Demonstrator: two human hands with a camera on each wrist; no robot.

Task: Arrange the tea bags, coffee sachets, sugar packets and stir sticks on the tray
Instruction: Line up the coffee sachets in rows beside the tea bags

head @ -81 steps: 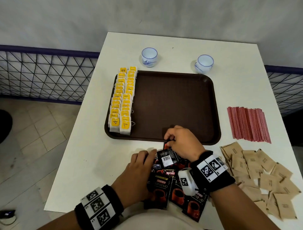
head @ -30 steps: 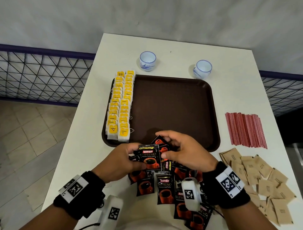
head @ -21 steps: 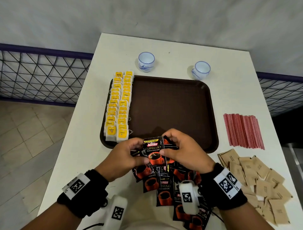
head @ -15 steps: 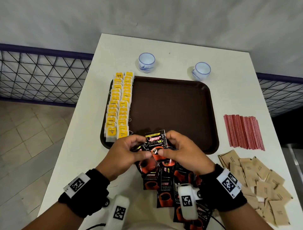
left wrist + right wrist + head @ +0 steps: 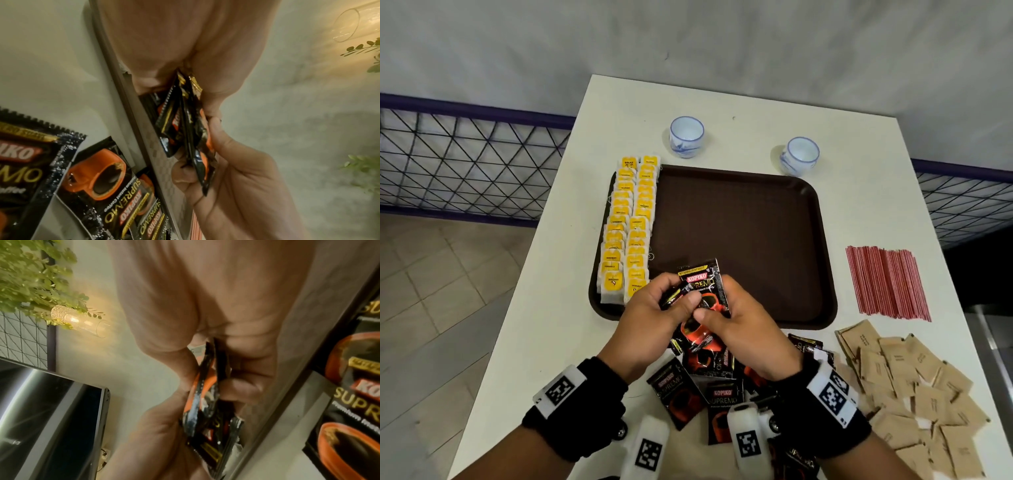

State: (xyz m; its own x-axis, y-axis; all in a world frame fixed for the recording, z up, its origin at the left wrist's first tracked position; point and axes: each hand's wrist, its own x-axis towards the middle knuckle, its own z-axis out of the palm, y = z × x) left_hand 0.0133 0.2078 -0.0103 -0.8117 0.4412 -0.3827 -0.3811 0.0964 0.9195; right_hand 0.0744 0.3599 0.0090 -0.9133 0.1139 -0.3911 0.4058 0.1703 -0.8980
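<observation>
So both hands are bunched together over the tray's near edge, just left of its middle: the left hand (image 5: 650, 322) and the right hand (image 5: 746, 329) each have their grip clamped on the same little stack of black coffee sachets (image 5: 702, 291), thumbs on top and fingers curled underneath. The wrist views show several sachets fanned edge-on between the two grips, can't tell exactly how many. The rest of the loose sachets (image 5: 722, 394) sit in a messy pile at the near edge of the table (image 5: 859, 144), partly under the wrists. The brown tray (image 5: 750, 233) is in the middle of the table, and the yellow-tagged tea bags (image 5: 628, 226) are already lined up in two overlapping rows along its left edge. Rest of the tray floor is bare brown. The red stir sticks (image 5: 887, 281) lie in a flat bunch on the table right of the tray, and the brown sugar packets (image 5: 914, 394) are scattered at the near right corner. Two small white cups (image 5: 686, 136) stand beyond the tray's far edge, one left and one right.
</observation>
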